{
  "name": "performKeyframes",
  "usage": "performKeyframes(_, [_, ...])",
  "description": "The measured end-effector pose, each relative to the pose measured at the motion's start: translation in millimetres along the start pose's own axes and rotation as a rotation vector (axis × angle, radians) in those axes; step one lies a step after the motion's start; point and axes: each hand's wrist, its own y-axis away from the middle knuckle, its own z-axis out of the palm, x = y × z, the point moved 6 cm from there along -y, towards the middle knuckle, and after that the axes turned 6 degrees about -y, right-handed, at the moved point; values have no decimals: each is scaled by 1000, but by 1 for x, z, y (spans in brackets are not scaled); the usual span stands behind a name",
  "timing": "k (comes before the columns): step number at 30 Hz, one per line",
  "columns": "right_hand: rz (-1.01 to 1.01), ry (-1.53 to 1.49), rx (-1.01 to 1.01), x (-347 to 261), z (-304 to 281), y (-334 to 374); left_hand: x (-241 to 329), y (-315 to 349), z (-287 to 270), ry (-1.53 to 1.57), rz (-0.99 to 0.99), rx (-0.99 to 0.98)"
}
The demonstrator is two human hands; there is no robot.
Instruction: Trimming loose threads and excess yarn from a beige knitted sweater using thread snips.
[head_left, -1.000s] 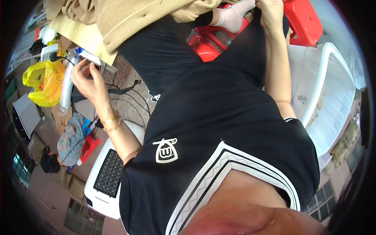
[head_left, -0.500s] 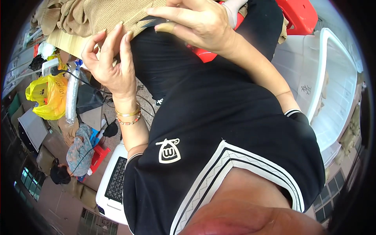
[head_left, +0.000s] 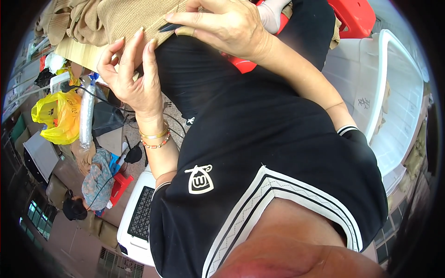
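Note:
Across the top lies a beige knitted fabric [head_left: 134, 16], bunched at its left and flatter toward the middle. My left hand [head_left: 132, 76], with bangle and beaded bracelet at the wrist, has its fingers curled at the fabric's lower edge, closed on it; part of this grip is hidden. In my right hand [head_left: 232, 28] are thread snips [head_left: 169, 28], dark and pointed, only their tips showing past the fingers. The tips point left along the fabric edge, close to my left fingertips. A finger of my right hand has a tan wrapping.
Beneath the fabric is a pale wooden board [head_left: 81, 51]. A large translucent bin [head_left: 357, 69] and a red stool [head_left: 354, 18] stand right. Left are a yellow plastic bag [head_left: 60, 120], black cables [head_left: 174, 120] and a white box with a dark grille [head_left: 136, 217]. Another person [head_left: 97, 180] sits beyond.
The snips in my right hand have moved slightly left and down along the fabric edge, and their blades look closer together. My left hand has stayed nearly in place.

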Motion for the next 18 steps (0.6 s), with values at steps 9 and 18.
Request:
performKeyframes(9, [212, -549, 202, 23, 1, 21, 10, -8, -3, -352, 222, -139])
performKeyframes(18, [632, -354, 219, 159, -16, -39, 46, -90, -6, -65, 212, -151])
